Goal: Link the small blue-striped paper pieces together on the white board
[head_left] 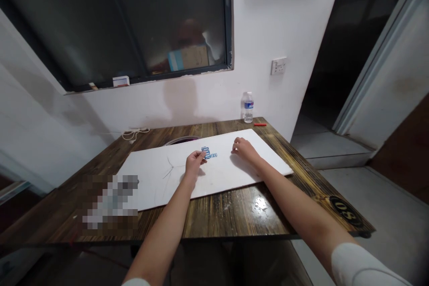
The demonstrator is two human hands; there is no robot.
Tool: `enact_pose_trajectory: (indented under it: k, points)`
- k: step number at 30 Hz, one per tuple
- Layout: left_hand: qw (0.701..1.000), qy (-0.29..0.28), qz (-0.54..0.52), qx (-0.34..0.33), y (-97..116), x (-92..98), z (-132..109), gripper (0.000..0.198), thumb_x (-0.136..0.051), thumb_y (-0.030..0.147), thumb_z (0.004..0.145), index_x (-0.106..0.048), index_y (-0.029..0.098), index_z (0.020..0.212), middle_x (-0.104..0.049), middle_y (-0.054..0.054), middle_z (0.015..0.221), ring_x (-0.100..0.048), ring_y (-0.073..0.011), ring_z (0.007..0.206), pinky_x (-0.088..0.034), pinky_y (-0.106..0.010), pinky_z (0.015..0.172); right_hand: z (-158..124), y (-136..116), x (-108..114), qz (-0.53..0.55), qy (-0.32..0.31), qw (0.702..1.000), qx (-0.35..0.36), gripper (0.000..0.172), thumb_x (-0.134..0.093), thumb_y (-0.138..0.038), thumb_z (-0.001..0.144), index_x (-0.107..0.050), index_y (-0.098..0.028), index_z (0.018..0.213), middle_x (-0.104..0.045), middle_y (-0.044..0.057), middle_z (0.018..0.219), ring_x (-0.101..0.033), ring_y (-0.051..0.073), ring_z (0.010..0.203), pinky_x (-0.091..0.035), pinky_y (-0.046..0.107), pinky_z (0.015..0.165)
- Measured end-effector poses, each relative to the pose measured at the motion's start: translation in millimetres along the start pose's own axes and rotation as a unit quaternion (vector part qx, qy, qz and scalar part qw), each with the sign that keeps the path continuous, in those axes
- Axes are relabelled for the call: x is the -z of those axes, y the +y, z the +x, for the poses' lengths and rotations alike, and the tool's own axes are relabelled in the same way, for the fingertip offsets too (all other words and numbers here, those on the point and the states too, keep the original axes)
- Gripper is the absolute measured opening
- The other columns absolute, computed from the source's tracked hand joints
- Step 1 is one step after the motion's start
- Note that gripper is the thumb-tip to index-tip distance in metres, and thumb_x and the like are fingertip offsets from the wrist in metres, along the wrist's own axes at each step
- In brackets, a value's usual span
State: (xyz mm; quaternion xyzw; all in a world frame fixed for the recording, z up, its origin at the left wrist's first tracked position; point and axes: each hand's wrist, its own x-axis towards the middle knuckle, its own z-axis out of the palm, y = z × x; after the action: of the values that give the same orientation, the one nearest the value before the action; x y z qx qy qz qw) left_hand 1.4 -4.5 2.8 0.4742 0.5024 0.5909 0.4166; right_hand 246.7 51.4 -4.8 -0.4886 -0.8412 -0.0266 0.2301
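Note:
A white board (228,174) lies across the wooden table, with thin dark lines on its left half. Above the middle of the board, my left hand (193,164) is closed in a pinch on a small blue ladder-like piece (207,152). More blue outlines show just right of it; whether they belong to the same piece or lie on the board, I cannot tell. Over the board's right part, my right hand (244,149) has its fingers curled together. Anything between those fingertips is too small or hidden to make out.
The wooden table (231,219) bears a water bottle (248,109), a red stick-like item (260,124) and a bundled white cord (133,133) at the back. A round rim (181,139) shows behind the board. A blurred-out patch (112,203) covers the left front. Wall and window stand behind.

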Motion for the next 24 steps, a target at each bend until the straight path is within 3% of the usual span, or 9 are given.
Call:
enact_pose_trajectory:
  k: [3, 6, 13, 17, 20, 24]
  points:
    - [1.0, -0.003, -0.003, 0.001, 0, -0.6, -1, 0.037, -0.078, 0.049, 0.057, -0.062, 0.018, 0.069, -0.062, 0.002, 0.061, -0.058, -0.0116, 0.053, -0.048, -0.026, 0.059, 1, -6, 1, 0.096, 0.051, 0.994, 0.001, 0.01, -0.066, -0.025, 0.083, -0.069, -0.017, 0.078, -0.066, 0.008, 0.092, -0.057, 0.02, 0.089, -0.041, 0.028, 0.075]
    - [1.0, -0.004, 0.001, 0.003, 2, -1.5, -2, 0.037, -0.077, 0.049, 0.057, -0.062, 0.017, 0.069, -0.062, 0.002, 0.061, -0.058, -0.0112, 0.053, -0.047, -0.025, 0.059, 5, -21, -2, 0.234, 0.05, 0.971, -0.015, 0.015, -0.065, -0.03, 0.083, -0.067, -0.018, 0.075, -0.065, 0.002, 0.071, -0.057, 0.015, 0.068, -0.04, 0.025, 0.064]
    - [0.999, -0.031, -0.013, 0.004, 5, -5.0, -6, 0.036, -0.08, 0.047, 0.056, -0.062, 0.017, 0.066, -0.062, 0.001, 0.06, -0.057, -0.0105, 0.051, -0.046, -0.024, 0.057, 10, -64, -11, 0.521, 0.048, 0.849, -0.081, 0.037, -0.067, -0.054, 0.071, -0.058, -0.019, 0.065, -0.055, -0.004, 0.051, -0.046, 0.01, 0.045, -0.035, 0.022, 0.045]
    - [0.998, -0.058, -0.023, -0.002, 7, -7.1, -7, 0.038, -0.082, 0.047, 0.054, -0.063, 0.016, 0.065, -0.062, 0.0, 0.061, -0.056, -0.0109, 0.05, -0.047, -0.025, 0.056, 8, -78, -13, 0.605, 0.063, 0.787, -0.1, 0.041, -0.071, -0.057, 0.066, -0.054, -0.019, 0.065, -0.055, -0.004, 0.051, -0.047, 0.01, 0.042, -0.037, 0.023, 0.043]
    - [0.997, -0.078, -0.016, -0.005, 7, -7.8, -8, 0.04, -0.082, 0.049, 0.053, -0.062, 0.016, 0.065, -0.062, 0.0, 0.061, -0.056, -0.0113, 0.051, -0.048, -0.025, 0.056, 6, -82, -14, 0.601, 0.082, 0.787, -0.111, 0.042, -0.069, -0.059, 0.067, -0.052, -0.021, 0.064, -0.052, -0.005, 0.048, -0.046, 0.011, 0.042, -0.037, 0.023, 0.043]
    - [0.993, -0.117, -0.001, -0.013, 6, -7.5, -8, 0.042, -0.082, 0.051, 0.054, -0.062, 0.016, 0.065, -0.063, -0.001, 0.064, -0.058, -0.0124, 0.055, -0.049, -0.026, 0.058, 2, -86, -18, 0.56, 0.087, 0.816, -0.114, 0.043, -0.062, -0.061, 0.073, -0.047, -0.022, 0.064, -0.048, -0.006, 0.046, -0.045, 0.011, 0.043, -0.037, 0.023, 0.045]
